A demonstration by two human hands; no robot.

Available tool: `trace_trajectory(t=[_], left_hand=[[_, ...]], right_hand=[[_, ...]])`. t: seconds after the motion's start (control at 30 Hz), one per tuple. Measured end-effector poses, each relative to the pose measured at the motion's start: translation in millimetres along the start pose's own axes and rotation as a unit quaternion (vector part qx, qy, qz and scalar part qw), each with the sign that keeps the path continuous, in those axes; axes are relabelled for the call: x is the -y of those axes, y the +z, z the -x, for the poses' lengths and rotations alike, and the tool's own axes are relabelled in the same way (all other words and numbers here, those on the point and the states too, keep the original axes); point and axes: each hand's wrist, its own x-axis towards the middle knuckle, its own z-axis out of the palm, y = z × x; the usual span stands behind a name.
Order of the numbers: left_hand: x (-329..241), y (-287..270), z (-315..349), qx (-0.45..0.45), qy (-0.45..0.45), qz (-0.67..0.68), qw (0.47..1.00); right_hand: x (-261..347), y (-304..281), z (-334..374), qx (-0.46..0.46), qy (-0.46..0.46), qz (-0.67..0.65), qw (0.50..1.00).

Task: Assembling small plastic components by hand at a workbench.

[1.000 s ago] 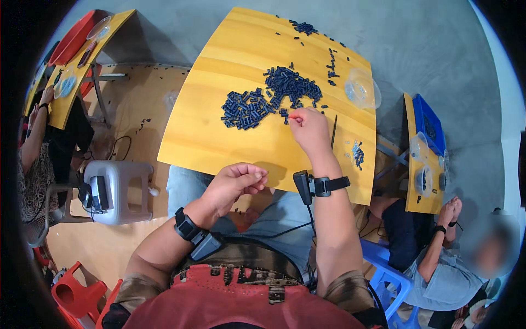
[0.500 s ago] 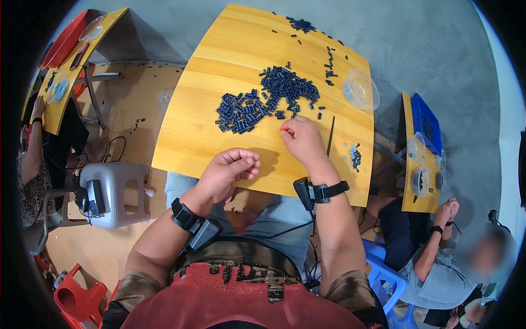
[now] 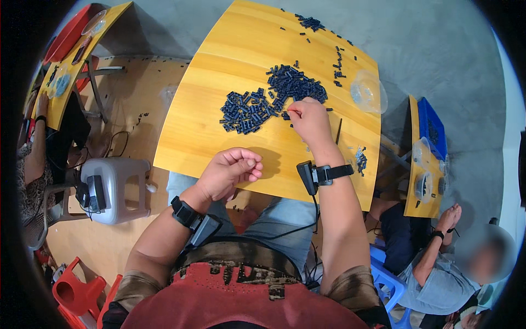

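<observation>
A: From where I stand: R hand (image 3: pixel 311 118) bends over the near edge of the main heap of dark pcs (image 3: pixel 296 85) on a yellow table (image 3: pixel 219 66), fingers drawn in toward the thumb. Which step's that?

B: Prob the picking stage, I'd say, w/ single pcs taken at the heap's rim. Can't tell from here if the pinch is fully closed or if anything's b/w the fingertips; the back of the hand hides too much

A: And the L hand (image 3: pixel 227 170)?

B: Half curled over the table's near edge, thumb tip near the fingers. Can't tell if it grips anything; it's well apart from the pcs, anyway

A: So what does the next move call for?

B: My guess: a light, precise pinch on one pc, w/o dragging its neighbours

A: Where are the pcs re: the R hand?

B: Main heap's just beyond it, away from the body; a second, looser heap (image 3: pixel 246 112) lies to its left, w/ strays right by the fingertips. A thin dark rod (image 3: pixel 339 131) is just to the hand's right, & a small cluster of pale & dark bits (image 3: pixel 361 159) sits farther right, nearer the body
</observation>
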Motion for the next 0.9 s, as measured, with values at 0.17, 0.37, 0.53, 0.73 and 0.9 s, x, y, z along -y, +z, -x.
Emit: trace_trajectory(t=[0.17,0.37,0.53,0.73,0.9], left_hand=[[0,-3,-1,0.021,-0.001,0.008,1.000],[-3,-1,-1,0.016,-0.014,-0.001,1.000],[-2,-1,0,0.020,-0.014,0.006,1.000],[-1,-1,-1,0.019,-0.013,0.007,1.000],[-1,-1,0,0.005,-0.013,-0.010,1.000]], right_hand=[[0,3,-2,0.003,0.010,0.003,1.000],[-2,1,-3,0.038,0.020,0.022,0.999],[-4,3,-4,0.045,0.018,0.039,0.998],[-4,-12,3,0.035,0.022,0.014,0.999],[-9,-36,26,0.011,0.059,-0.012,0.998]])
